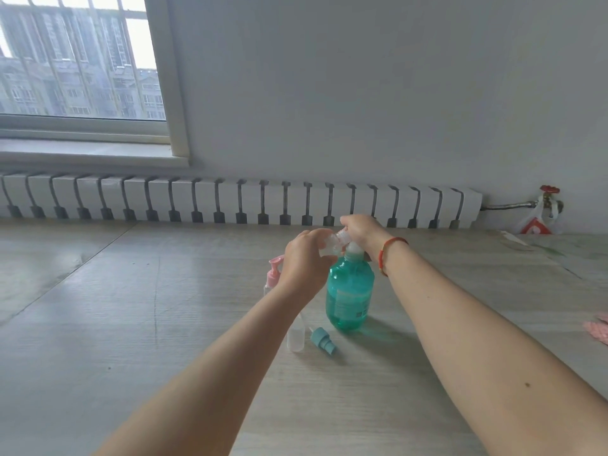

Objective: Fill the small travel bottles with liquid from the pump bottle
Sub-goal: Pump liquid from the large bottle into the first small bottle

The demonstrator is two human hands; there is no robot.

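Observation:
A teal pump bottle (349,292) with green liquid stands upright on the pale wood floor. My right hand (362,230) rests on its pump head from above. My left hand (304,266) holds a small clear travel bottle (330,244) tilted against the pump's spout. A second clear travel bottle (296,339) stands open by my left forearm, partly hidden by it. Its teal spray cap (323,343) lies on the floor beside it. A third small bottle with a pink pump top (273,277) stands behind my left hand.
A long white radiator (230,200) runs along the wall behind the bottles. A red valve with a plastic bag (543,218) is at the far right. Something pink (598,329) lies at the right edge. A window sits upper left.

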